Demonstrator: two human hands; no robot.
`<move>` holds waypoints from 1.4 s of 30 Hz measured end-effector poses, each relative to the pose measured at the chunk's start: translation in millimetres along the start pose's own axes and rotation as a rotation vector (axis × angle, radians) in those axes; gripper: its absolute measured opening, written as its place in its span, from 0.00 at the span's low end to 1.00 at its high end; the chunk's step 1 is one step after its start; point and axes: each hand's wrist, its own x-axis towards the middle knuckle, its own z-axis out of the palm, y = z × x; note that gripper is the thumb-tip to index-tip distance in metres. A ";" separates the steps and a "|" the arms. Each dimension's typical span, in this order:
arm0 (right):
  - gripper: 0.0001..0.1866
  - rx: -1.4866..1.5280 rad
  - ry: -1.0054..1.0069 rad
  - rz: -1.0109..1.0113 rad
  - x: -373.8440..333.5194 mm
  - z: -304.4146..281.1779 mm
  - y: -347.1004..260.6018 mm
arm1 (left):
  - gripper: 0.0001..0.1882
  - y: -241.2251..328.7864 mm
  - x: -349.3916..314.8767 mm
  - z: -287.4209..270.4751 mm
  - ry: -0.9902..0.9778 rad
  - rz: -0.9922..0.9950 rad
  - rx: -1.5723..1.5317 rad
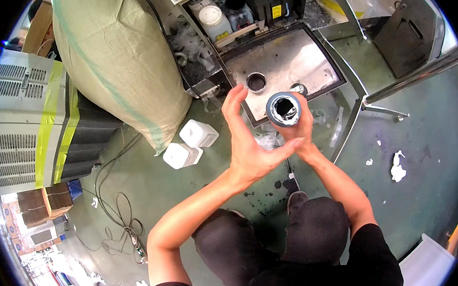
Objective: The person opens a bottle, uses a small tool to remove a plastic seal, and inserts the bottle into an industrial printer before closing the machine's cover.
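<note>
My right hand (pixel 303 128) grips an open bottle (pixel 271 110) with a round grey-blue rim. White or silvery torn scraps, like seal remains, ring its mouth, and the inside looks black. Beside it, my left hand (pixel 252 154) is raised with thumb and fingers spread, holding nothing. Beyond the hands, a flat, stained metal panel (pixel 283 56) with a dark edge lies lowered from a machine. A dark round cap or ring (pixel 256 82) rests on it. Just behind the bottle sits a small dark round piece (pixel 299 88), partly hidden.
White jugs (pixel 200 134) stand on the green floor near a large stuffed woven sack (pixel 121 56). Behind the panel, an open cabinet holds a white-lidded container (pixel 211 17). Coiled cables (pixel 125 218) lie at lower left; a metal frame leg (pixel 352 125) and crumpled white paper (pixel 398 166) are right.
</note>
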 end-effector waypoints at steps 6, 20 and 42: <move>0.35 0.024 -0.018 0.000 -3.2 -1.5 3.2 | 0.65 -2.1 2.6 10.5 0.031 -0.015 0.052; 0.41 -0.011 -0.010 -0.038 2.7 -2.3 -9.5 | 0.40 16.9 1.3 -29.9 0.511 1.059 0.447; 0.39 -0.022 -0.053 -0.151 2.0 -10.0 -25.5 | 0.58 28.0 -0.5 -53.7 0.569 1.147 0.580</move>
